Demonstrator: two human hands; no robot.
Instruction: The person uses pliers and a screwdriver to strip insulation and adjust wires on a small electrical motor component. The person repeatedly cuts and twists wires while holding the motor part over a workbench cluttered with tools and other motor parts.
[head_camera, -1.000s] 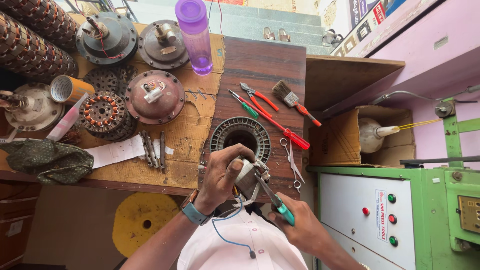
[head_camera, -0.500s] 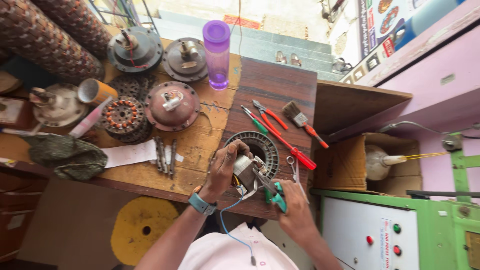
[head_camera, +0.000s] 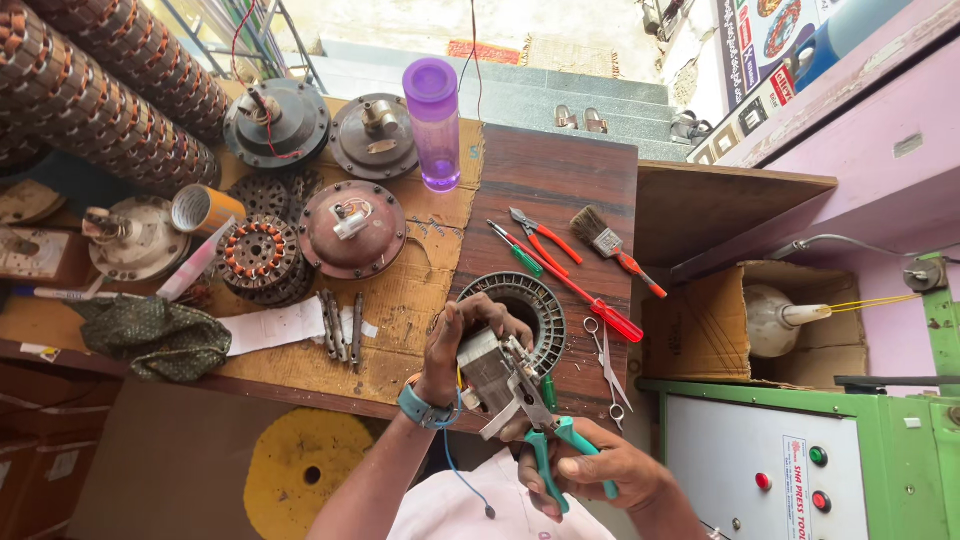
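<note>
A brown cardboard box (head_camera: 720, 330) is sitting at the right, above a green machine's white panel (head_camera: 740, 470) bearing a small upright label. Near the wooden bench's (head_camera: 560, 180) near edge, the left hand (head_camera: 455, 335) is gripping a small grey metal block (head_camera: 490, 372), while the right hand (head_camera: 600, 470) is squeezing green-handled pliers (head_camera: 545, 440) onto it.
</note>
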